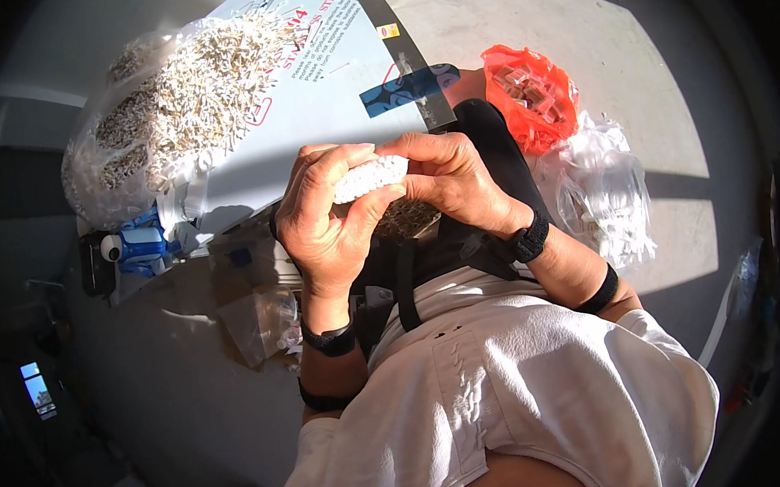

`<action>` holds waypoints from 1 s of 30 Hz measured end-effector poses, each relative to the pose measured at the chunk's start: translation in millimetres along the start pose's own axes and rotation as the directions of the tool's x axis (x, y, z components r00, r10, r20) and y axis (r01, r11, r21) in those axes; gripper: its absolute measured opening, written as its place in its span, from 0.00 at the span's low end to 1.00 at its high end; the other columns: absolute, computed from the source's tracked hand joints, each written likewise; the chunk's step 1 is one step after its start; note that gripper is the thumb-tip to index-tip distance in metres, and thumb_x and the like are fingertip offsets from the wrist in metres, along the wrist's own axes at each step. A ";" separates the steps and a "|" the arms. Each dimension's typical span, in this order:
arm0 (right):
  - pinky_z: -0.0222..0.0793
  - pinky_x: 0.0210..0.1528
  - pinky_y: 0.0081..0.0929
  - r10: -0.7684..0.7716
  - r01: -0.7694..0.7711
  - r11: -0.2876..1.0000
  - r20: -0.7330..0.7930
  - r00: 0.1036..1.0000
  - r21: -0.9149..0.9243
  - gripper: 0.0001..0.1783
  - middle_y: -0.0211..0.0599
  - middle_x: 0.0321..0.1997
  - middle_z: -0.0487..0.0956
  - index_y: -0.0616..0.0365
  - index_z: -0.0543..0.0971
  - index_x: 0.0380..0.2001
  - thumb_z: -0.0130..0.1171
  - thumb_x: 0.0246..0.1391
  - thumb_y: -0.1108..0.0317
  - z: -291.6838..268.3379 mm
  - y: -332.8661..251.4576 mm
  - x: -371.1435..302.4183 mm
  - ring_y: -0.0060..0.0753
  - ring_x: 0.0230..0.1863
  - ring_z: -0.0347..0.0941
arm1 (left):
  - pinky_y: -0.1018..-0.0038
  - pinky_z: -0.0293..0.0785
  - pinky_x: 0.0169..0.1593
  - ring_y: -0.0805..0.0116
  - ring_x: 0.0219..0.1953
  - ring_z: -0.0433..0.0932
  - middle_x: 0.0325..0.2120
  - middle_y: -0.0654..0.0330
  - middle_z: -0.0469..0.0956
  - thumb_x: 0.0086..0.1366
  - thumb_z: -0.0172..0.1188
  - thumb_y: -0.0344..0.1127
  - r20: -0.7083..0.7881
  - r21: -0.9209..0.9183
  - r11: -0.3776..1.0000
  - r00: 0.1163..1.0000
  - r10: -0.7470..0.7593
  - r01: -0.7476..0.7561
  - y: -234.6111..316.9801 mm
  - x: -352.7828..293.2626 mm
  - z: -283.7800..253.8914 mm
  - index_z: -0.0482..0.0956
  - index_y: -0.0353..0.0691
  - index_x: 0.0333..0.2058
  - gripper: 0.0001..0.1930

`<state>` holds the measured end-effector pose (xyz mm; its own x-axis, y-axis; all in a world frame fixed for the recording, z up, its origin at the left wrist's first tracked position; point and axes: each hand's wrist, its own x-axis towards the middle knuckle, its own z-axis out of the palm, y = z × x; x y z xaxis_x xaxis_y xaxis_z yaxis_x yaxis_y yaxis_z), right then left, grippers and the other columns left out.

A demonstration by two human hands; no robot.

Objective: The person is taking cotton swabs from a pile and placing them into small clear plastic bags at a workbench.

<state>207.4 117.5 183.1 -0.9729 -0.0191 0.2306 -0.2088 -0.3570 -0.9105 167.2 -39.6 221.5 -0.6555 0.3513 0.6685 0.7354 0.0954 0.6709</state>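
Clear bag [86,167]: at far left, spilling rightward. Blue bottle [143,244]: just below the bag. Swabs [214,85]: loose, pale, in a broad heap on the board [284,156].

Left hand [318,216]: grasping the left part of the bundle [369,180], with thumb underneath and fingers curled over the top. Bundle: one, white, knobbly-faced, held up between both hands above the lap. Probably very light; soft at the tips, stiffer along the sticks; liable to slip apart or bend under uneven pressure. Best held round the sides, with a gentle, even squeeze, clear of the tips. Any band or wrapper: cannot tell.

Right hand [457,183]: pinching the bundle's right end between thumb and forefinger.

Red bag [532,95]: open, with small packs inside. White bag [608,188]: translucent, just below the red bag.
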 end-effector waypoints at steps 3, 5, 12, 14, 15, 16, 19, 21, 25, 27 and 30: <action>0.73 0.45 0.18 0.082 -0.088 0.994 0.094 0.992 0.058 0.15 0.27 0.39 0.81 0.63 0.79 0.45 0.64 0.54 0.72 -3.1 4.4 0.6 0.14 0.41 0.73 | 0.72 0.76 0.35 0.62 0.32 0.78 0.30 0.57 0.80 0.46 0.74 0.27 -0.028 0.040 0.997 0.998 0.060 -0.059 -3.3 3.0 -0.7 0.79 0.36 0.36 0.17; 0.73 0.45 0.17 0.046 -0.053 0.996 0.085 0.995 0.077 0.15 0.27 0.38 0.80 0.63 0.79 0.45 0.64 0.54 0.72 -2.8 7.3 1.3 0.14 0.41 0.73 | 0.71 0.76 0.35 0.62 0.32 0.78 0.30 0.57 0.80 0.45 0.74 0.26 -0.003 0.077 0.982 0.985 0.171 -0.170 -5.2 4.9 -2.2 0.80 0.36 0.37 0.18; 0.73 0.45 0.17 0.068 -0.070 0.997 0.063 0.996 0.032 0.15 0.29 0.39 0.81 0.64 0.79 0.45 0.65 0.53 0.73 -5.3 7.9 0.5 0.15 0.41 0.73 | 0.72 0.77 0.35 0.63 0.32 0.78 0.30 0.59 0.79 0.43 0.74 0.25 0.080 0.202 0.939 0.960 0.269 -0.279 -0.5 10.1 -1.0 0.81 0.36 0.36 0.19; 0.73 0.46 0.18 0.056 -0.057 0.998 0.047 0.997 0.007 0.15 0.31 0.40 0.81 0.64 0.79 0.45 0.65 0.53 0.74 -5.2 5.9 0.6 0.16 0.41 0.74 | 0.72 0.77 0.35 0.63 0.32 0.78 0.30 0.59 0.79 0.42 0.74 0.24 0.087 0.203 0.931 0.953 0.291 -0.303 -1.6 10.2 -0.7 0.81 0.36 0.36 0.19; 0.73 0.46 0.18 0.055 -0.056 0.998 0.045 0.997 0.008 0.15 0.31 0.40 0.81 0.64 0.79 0.45 0.65 0.53 0.74 -4.9 5.1 0.7 0.16 0.41 0.74 | 0.72 0.77 0.35 0.63 0.32 0.78 0.31 0.59 0.79 0.42 0.73 0.24 0.076 0.162 0.946 0.959 0.272 -0.282 -3.1 9.0 -1.2 0.82 0.37 0.37 0.19; 0.74 0.46 0.19 0.054 -0.056 0.997 0.042 0.998 0.049 0.15 0.31 0.40 0.81 0.64 0.79 0.45 0.65 0.53 0.74 -4.8 4.2 1.0 0.17 0.42 0.74 | 0.72 0.77 0.35 0.63 0.33 0.78 0.31 0.59 0.79 0.41 0.73 0.24 0.066 0.120 0.958 0.965 0.254 -0.260 -4.2 8.8 -1.5 0.82 0.37 0.37 0.20; 0.74 0.47 0.20 0.054 -0.059 0.993 0.047 0.997 0.107 0.16 0.32 0.40 0.81 0.64 0.79 0.45 0.65 0.52 0.74 -6.5 1.7 2.4 0.18 0.42 0.75 | 0.72 0.77 0.34 0.63 0.33 0.78 0.31 0.59 0.79 0.41 0.73 0.24 0.072 0.102 0.966 0.970 0.232 -0.239 -3.0 8.8 -4.4 0.82 0.38 0.39 0.21; 0.74 0.48 0.20 0.058 -0.065 0.990 0.054 0.997 0.125 0.16 0.32 0.40 0.81 0.65 0.79 0.45 0.65 0.52 0.74 -8.1 3.6 2.9 0.18 0.43 0.75 | 0.73 0.76 0.34 0.63 0.32 0.77 0.31 0.60 0.79 0.42 0.73 0.24 0.112 0.115 0.962 0.966 0.234 -0.246 1.0 10.6 -5.6 0.82 0.38 0.40 0.22; 0.73 0.50 0.22 0.048 -0.043 0.998 0.106 0.993 -0.050 0.15 0.32 0.39 0.81 0.64 0.79 0.45 0.65 0.52 0.76 -8.4 0.8 3.6 0.20 0.44 0.75 | 0.73 0.76 0.34 0.63 0.32 0.77 0.31 0.60 0.78 0.43 0.72 0.25 0.235 0.222 0.915 0.929 0.286 -0.337 -1.0 14.7 -7.9 0.82 0.37 0.41 0.22; 0.73 0.50 0.23 0.067 -0.047 0.988 0.133 0.989 -0.147 0.15 0.32 0.39 0.81 0.64 0.80 0.44 0.65 0.52 0.76 -7.1 -0.5 3.9 0.20 0.44 0.75 | 0.72 0.76 0.34 0.62 0.32 0.77 0.31 0.60 0.78 0.43 0.72 0.25 0.253 0.236 0.908 0.924 0.287 -0.346 -1.4 14.9 -8.9 0.82 0.37 0.43 0.23; 0.72 0.51 0.23 0.053 -0.051 0.998 0.065 0.996 -0.031 0.14 0.32 0.40 0.81 0.64 0.80 0.44 0.65 0.52 0.77 -7.4 3.2 4.5 0.21 0.45 0.75 | 0.70 0.76 0.37 0.60 0.34 0.79 0.34 0.57 0.80 0.45 0.74 0.31 0.124 -0.003 0.996 0.988 0.091 -0.092 0.5 8.4 -4.8 0.80 0.35 0.45 0.25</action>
<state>201.6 123.1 178.6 -0.9741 -0.0988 0.2035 -0.1615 -0.3262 -0.9314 161.2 -41.1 229.0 -0.5592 0.4710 0.6822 0.7919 0.0598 0.6078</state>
